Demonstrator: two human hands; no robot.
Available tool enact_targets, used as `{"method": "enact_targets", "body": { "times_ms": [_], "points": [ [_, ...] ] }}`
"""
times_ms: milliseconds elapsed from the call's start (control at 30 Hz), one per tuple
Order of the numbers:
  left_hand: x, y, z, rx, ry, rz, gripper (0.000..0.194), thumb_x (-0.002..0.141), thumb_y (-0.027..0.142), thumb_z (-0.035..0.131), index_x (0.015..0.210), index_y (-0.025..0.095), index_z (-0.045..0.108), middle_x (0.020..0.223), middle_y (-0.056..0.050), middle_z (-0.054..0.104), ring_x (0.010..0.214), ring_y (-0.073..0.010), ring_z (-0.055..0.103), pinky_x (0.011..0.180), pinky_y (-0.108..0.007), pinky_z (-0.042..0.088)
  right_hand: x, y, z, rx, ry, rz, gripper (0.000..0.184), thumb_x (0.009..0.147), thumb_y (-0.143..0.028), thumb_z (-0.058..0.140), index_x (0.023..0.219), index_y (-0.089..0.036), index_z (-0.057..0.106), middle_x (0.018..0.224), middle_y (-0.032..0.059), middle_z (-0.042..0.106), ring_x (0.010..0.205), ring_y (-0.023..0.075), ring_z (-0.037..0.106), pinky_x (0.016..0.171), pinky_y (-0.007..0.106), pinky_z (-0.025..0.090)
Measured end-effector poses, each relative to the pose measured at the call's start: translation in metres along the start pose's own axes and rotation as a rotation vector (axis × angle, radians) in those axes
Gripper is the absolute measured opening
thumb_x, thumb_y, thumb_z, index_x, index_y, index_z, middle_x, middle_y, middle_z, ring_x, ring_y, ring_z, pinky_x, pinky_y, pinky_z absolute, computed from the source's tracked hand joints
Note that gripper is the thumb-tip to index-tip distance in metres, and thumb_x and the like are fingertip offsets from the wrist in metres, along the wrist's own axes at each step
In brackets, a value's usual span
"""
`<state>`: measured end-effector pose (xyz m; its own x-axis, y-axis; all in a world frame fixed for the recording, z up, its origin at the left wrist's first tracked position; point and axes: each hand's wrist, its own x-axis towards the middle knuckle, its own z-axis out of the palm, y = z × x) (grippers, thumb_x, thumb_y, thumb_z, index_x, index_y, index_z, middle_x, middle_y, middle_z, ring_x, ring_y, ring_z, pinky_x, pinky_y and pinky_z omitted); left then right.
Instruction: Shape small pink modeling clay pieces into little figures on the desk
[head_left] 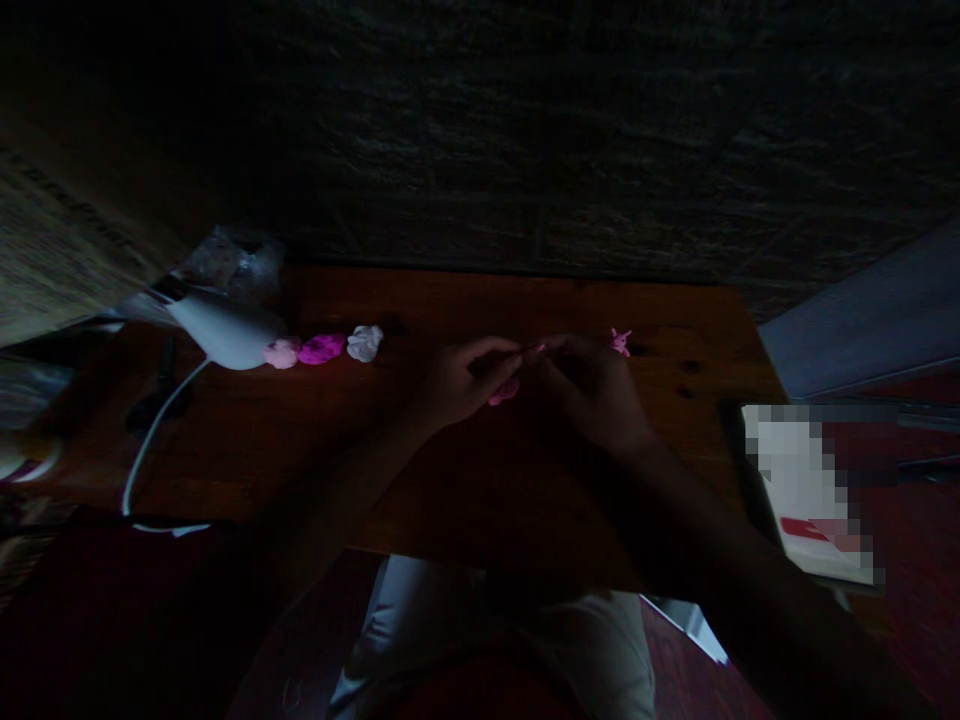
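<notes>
In dim light over the wooden table, my left hand and my right hand meet at the fingertips. Each has thumb and index finger pinched together. Between them shows a tiny pink piece of modelling clay, its shape mostly covered by the fingers. A larger pink clay lump lies just below, partly behind my left thumb. Right of my right hand, a small pink clay figure with thin protruding parts rests on the table.
Left of my hands sit a white lump, a magenta lump and a pale pink lump. Beside them are a white object with a cable and clear plastic. A dark wall stands behind.
</notes>
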<state>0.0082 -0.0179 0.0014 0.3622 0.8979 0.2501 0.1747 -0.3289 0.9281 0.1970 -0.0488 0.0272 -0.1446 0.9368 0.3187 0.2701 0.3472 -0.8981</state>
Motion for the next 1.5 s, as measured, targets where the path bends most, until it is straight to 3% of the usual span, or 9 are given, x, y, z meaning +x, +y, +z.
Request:
{"method": "enact_targets", "body": {
  "times_ms": [200, 400, 567, 1000, 1200, 1333, 1500],
  "points": [
    [0.0, -0.0017, -0.0011, 0.079, 0.001, 0.025, 0.03, 0.094, 0.045, 0.066, 0.1, 0.016, 0.074, 0.073, -0.002, 0.073, 0.058, -0.0104, 0.066, 0.056, -0.019, 0.05, -0.0001, 0.0019, 0.0004, -0.021, 0.012, 0.023, 0.017, 0.096, -0.036, 0.067, 0.094, -0.019, 0.072, 0.09, 0.0055, 0.078, 0.08, 0.0187, 0.073, 0.076, 0.032, 0.056],
    [0.0004, 0.0031, -0.0013, 0.142, -0.018, 0.027, 0.036, 0.099, 0.048, 0.056, 0.1, 0.017, 0.074, 0.076, -0.002, 0.075, 0.063, -0.0114, 0.07, 0.056, -0.018, 0.05, -0.0001, 0.0031, 0.0012, 0.073, 0.019, 0.043, 0.024, 0.094, -0.043, 0.069, 0.101, -0.02, 0.072, 0.093, 0.0057, 0.079, 0.083, 0.0193, 0.074, 0.079, 0.034, 0.058],
    [-0.0003, 0.0054, -0.0024, 0.192, -0.013, 0.057, 0.037, 0.1, 0.047, 0.053, 0.097, 0.016, 0.074, 0.073, -0.001, 0.073, 0.063, -0.0106, 0.067, 0.058, -0.018, 0.049, 0.001, 0.0017, 0.0005, 0.083, 0.015, 0.075, 0.026, 0.092, -0.046, 0.071, 0.093, -0.02, 0.071, 0.086, 0.0052, 0.078, 0.077, 0.0185, 0.073, 0.074, 0.033, 0.058],
    [0.0018, 0.0004, -0.0016, 0.202, -0.005, 0.125, 0.041, 0.102, 0.051, 0.048, 0.096, 0.018, 0.071, 0.074, -0.002, 0.07, 0.066, -0.0113, 0.066, 0.06, -0.02, 0.049, 0.0006, 0.0016, 0.0037, 0.167, -0.008, 0.046, 0.025, 0.092, -0.046, 0.071, 0.094, -0.021, 0.071, 0.085, 0.004, 0.076, 0.077, 0.0179, 0.072, 0.075, 0.032, 0.058],
    [0.0011, 0.0007, -0.0026, 0.177, -0.009, 0.091, 0.039, 0.101, 0.052, 0.05, 0.102, 0.018, 0.069, 0.075, -0.001, 0.07, 0.064, -0.011, 0.065, 0.059, -0.019, 0.049, 0.0004, 0.0, 0.0025, 0.145, -0.004, 0.074, 0.026, 0.091, -0.047, 0.073, 0.091, -0.021, 0.071, 0.083, 0.0032, 0.076, 0.076, 0.0177, 0.072, 0.074, 0.032, 0.058],
    [0.001, 0.0046, -0.0026, 0.154, -0.043, 0.055, 0.039, 0.102, 0.051, 0.048, 0.095, 0.018, 0.067, 0.071, -0.001, 0.068, 0.06, -0.0105, 0.064, 0.056, -0.019, 0.048, 0.0, 0.0008, 0.0028, 0.115, 0.008, 0.091, 0.03, 0.089, -0.051, 0.074, 0.09, -0.021, 0.07, 0.081, 0.0031, 0.076, 0.072, 0.017, 0.071, 0.07, 0.031, 0.057],
    [0.0013, 0.0054, -0.0018, 0.136, -0.047, 0.059, 0.037, 0.102, 0.049, 0.047, 0.095, 0.019, 0.067, 0.069, -0.001, 0.068, 0.059, -0.0112, 0.064, 0.056, -0.02, 0.048, 0.0001, -0.0008, 0.0032, 0.117, -0.019, 0.071, 0.029, 0.091, -0.049, 0.073, 0.098, -0.021, 0.072, 0.086, 0.0045, 0.078, 0.078, 0.0191, 0.073, 0.075, 0.033, 0.059]
  ]
}}
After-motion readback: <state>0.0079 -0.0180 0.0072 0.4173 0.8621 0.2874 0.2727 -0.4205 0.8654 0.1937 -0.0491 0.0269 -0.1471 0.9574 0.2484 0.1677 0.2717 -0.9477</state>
